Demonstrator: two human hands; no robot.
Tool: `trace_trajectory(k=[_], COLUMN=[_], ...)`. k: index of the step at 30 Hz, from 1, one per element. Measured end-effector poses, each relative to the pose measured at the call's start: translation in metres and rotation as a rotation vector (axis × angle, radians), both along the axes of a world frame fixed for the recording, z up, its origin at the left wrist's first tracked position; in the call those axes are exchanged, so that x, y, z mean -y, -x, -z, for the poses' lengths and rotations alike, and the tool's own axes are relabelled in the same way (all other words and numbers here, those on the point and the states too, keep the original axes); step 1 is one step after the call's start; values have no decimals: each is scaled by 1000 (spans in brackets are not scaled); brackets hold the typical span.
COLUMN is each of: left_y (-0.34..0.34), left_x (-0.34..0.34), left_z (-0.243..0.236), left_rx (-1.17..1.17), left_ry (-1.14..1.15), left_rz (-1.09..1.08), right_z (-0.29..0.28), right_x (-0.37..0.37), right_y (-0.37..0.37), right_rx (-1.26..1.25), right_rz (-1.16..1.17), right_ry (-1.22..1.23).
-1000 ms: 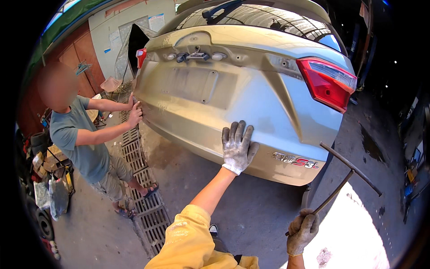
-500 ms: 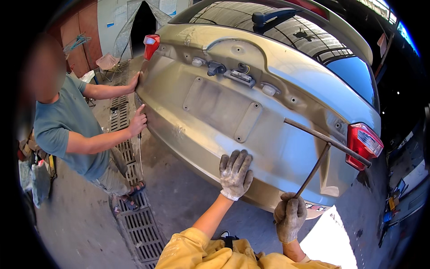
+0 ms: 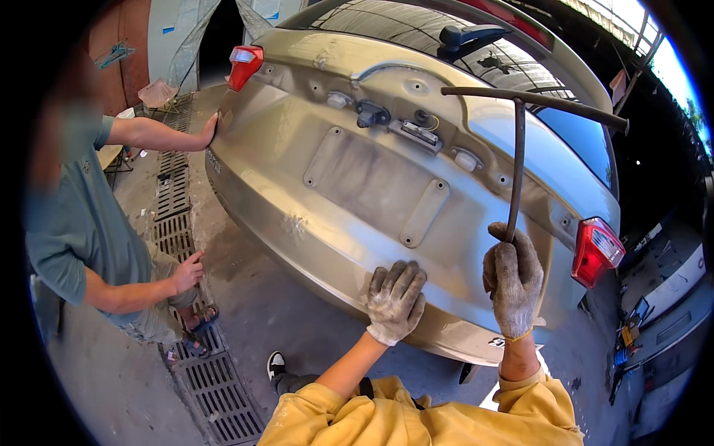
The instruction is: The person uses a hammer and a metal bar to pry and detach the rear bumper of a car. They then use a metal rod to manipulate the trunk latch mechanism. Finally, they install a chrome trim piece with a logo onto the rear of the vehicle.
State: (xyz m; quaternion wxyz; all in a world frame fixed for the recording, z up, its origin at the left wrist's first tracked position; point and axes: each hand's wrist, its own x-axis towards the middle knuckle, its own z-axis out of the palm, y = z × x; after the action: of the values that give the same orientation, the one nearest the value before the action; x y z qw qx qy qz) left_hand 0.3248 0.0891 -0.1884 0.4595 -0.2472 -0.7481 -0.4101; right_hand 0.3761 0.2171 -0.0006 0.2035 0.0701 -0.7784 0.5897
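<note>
Lettering stands in two places on the rear door (image 3: 275,160) of the car. A row of raised, shiny characters (image 3: 213,162) sits near its left edge, too small and slanted to make out. A dark badge (image 3: 496,343) sits low on the right, partly covered at the wrist of the right hand (image 3: 515,286), so only its left end shows. On the pale wall (image 3: 169,63) beyond, a white and blue sheet (image 3: 265,7) and a small blue label (image 3: 169,30) cannot be read.
</note>
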Motion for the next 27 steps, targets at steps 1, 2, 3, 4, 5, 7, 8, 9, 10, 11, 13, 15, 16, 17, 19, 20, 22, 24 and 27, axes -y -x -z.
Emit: trace_trajectory(k=[1, 2, 3, 4, 5, 7, 8, 9, 10, 11, 13, 15, 16, 17, 19, 20, 22, 24, 27], left_y=[6, 15, 20, 28, 37, 66, 80, 92, 105, 114, 121, 120, 122, 125, 126, 125, 124, 125, 131], left_x=[6, 18, 29, 45, 63, 98, 119, 134, 148, 156, 167, 170, 173, 175, 174, 174, 175, 176, 172], left_z=[4, 6, 5, 7, 10, 12, 11, 12, 14, 15, 18, 17, 16, 15, 16, 16, 14, 10, 19], left_rx=[-10, -12, -5, 2, 9, 40, 33, 64, 51, 33, 20, 36, 2, -31, -32, -14, 3, 2, -16], left_ry=[15, 18, 15, 13, -16, -92, -97, -96, -113, -103, -83, -78, -88, -99, -88, -73, -57, -66, -128], left_rz=[34, 26, 47, 39, -16, -92, -159, -201, -219, -227, -206, -136, -149, -164, -166, -162, -142, -116, -120], right_z=[5, 13, 45, 61, 71, 72, 64, 53, 45, 35, 24, 12, 3, -6, -10, -9, -8, -11, -18], right_x=[1, -1, -18, -13, -10, 10, 22, 29, 38, 46, 58, 65, 71, 77, 74, 68, 67, 74, 70], right_y=[7, 16, 25, 33, 42, 52, 63, 72, 80, 89, 104, 110, 112, 114, 124, 131, 138, 141, 134], right_rx=[17, 35, -11, -127, -183, -288, -337, -385, -404, -419, -457, -501, -552, -604, -617, -597, -589, -621, -630], right_rz=[-55, -111, 41, 167, 203, 257, 271, 281, 299, 316, 312, 275, 253, 228, 250, 295, 390, 480, 290], right_ry=[-26, -52, -265, -440, -508, -637, -703, -779, -852, -927, -1038, -1129, -1168, -1206, -1252, -1260, -1262, -1254, -1275])
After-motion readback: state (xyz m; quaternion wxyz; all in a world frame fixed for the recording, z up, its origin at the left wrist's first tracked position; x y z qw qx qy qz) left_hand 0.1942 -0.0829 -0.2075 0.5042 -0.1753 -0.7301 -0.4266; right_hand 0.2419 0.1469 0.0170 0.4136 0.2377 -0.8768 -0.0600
